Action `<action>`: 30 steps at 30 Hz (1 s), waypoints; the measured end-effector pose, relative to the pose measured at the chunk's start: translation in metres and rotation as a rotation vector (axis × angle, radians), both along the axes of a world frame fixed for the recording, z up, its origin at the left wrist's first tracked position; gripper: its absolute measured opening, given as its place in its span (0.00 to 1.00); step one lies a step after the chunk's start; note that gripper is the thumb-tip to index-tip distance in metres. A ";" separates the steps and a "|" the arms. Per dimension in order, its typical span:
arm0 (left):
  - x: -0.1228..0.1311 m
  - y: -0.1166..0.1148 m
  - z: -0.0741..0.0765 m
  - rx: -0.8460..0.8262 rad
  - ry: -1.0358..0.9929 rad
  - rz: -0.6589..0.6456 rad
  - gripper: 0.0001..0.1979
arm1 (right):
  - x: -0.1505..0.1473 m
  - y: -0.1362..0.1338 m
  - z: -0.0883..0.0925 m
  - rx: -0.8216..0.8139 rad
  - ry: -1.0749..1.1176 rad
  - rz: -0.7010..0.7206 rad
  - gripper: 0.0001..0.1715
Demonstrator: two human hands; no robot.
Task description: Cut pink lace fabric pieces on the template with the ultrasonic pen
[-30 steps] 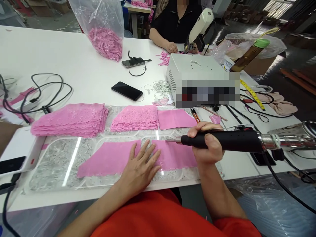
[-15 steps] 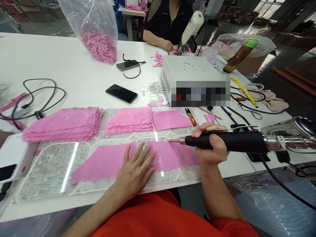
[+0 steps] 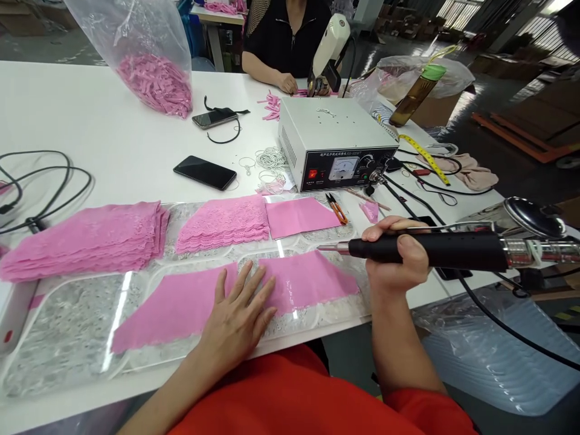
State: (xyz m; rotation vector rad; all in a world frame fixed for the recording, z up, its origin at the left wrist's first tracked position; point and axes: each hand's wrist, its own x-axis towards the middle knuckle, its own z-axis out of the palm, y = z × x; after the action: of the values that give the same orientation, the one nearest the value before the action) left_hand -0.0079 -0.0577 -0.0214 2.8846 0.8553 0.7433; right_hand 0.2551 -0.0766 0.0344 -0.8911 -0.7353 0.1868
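My left hand lies flat with spread fingers across the inner ends of two pink fabric pieces. One cut piece extends to the left, the other to the right. In my right hand is a black ultrasonic welding handpiece, its fingers wrapped around the barrel. The slim metal tip points left, at the upper edge of the right piece near its corner; whether it touches the fabric I cannot tell. Both pieces rest on a clear-topped, marble-patterned mat.
Behind lie two lace stacks, a pink piece and orange-handled thread snips. A control box, a phone and a bag of pink strips stand farther back. Cables trail right. A co-worker sits opposite.
The handpiece tip has moved right along the upper edge of the right piece, toward its corner. My left hand stays flat on the fabric. The whole view has shifted slightly.
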 end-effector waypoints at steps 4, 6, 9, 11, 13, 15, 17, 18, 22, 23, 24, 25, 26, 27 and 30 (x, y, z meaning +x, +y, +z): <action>0.000 0.000 -0.002 -0.004 -0.005 0.007 0.18 | 0.007 -0.005 -0.002 0.006 0.006 -0.007 0.06; 0.000 0.000 -0.003 -0.002 0.000 0.013 0.18 | 0.007 -0.005 -0.004 0.011 -0.003 -0.010 0.06; -0.001 0.000 -0.003 -0.002 0.010 0.015 0.18 | 0.006 -0.004 -0.006 0.014 -0.001 -0.004 0.06; -0.001 0.000 -0.003 0.000 0.011 0.012 0.18 | 0.005 -0.003 -0.007 0.013 -0.002 0.002 0.06; -0.001 0.000 -0.002 0.001 0.013 0.012 0.18 | 0.005 -0.002 -0.007 0.011 -0.006 0.008 0.06; 0.000 0.000 -0.002 -0.001 0.013 0.014 0.18 | 0.005 -0.001 -0.008 0.006 -0.012 0.015 0.06; 0.000 0.001 -0.001 -0.005 0.006 0.015 0.18 | 0.005 -0.001 -0.009 0.002 -0.024 0.022 0.05; 0.000 0.001 -0.001 -0.006 0.002 0.014 0.18 | 0.004 -0.001 -0.009 0.003 -0.032 0.023 0.04; 0.000 0.001 -0.001 -0.003 -0.009 0.007 0.18 | 0.004 0.000 -0.009 -0.004 -0.051 0.033 0.03; 0.000 0.001 -0.001 -0.002 -0.010 0.005 0.18 | 0.005 0.000 -0.009 -0.010 -0.051 0.031 0.03; 0.000 0.001 -0.001 -0.001 -0.012 0.004 0.18 | 0.006 0.000 -0.009 -0.013 -0.047 0.026 0.04; 0.000 0.001 -0.001 -0.001 -0.013 0.003 0.18 | 0.007 -0.001 -0.008 -0.013 -0.040 0.019 0.04; 0.000 0.001 -0.001 -0.002 -0.013 0.003 0.18 | 0.008 -0.003 -0.007 -0.012 -0.031 0.012 0.04; 0.000 0.001 -0.001 -0.004 -0.013 0.002 0.18 | 0.010 -0.005 -0.007 -0.007 -0.023 0.006 0.05; 0.000 0.001 -0.001 -0.015 -0.011 0.001 0.18 | 0.014 -0.014 -0.004 -0.001 -0.013 0.002 0.06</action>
State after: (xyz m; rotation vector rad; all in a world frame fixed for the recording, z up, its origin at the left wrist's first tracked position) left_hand -0.0082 -0.0570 -0.0226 2.8651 0.8578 0.7484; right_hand 0.2694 -0.0902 0.0302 -0.8937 -0.7487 0.1833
